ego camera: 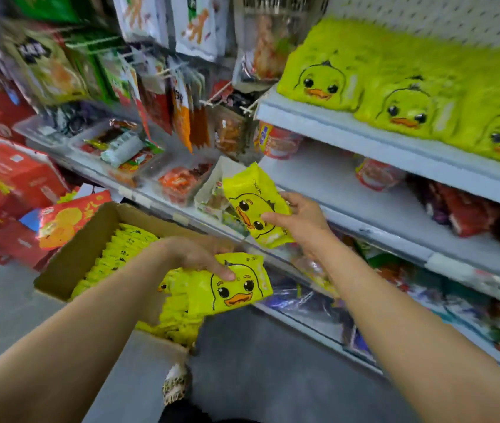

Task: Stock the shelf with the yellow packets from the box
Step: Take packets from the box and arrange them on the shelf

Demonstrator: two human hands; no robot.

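In the head view, an open brown cardboard box [90,254] is seen low on the left, in front of the shelving, filled with a packed row of glossy yellow plastic packets [126,257] printed with a duck face. One such yellow duck-face packet [236,285] is held above the box's near end by the left hand [203,254], whose fingers are curled over its top edge with a fingertip pressed on the printed face. A second yellow duck-face packet [255,203] is held higher, tilted, by the right hand [297,215], pinched along its right edge between thumb and fingers. It is carried in front of the white metal shelf unit [364,132], whose top board already bears a row of shelved duck packets [395,96] standing side by side, blurred by motion. Red-wrapped goods [468,212] lie on the board below, and hanging snack bags [181,117] are seen on pegs to the left.

The packets are judged light, soft and puffy, with slick film that could slide in a loose grip; crushing of the contents is a likely risk. A hold at the sealed edge or flat across the face is judged best.
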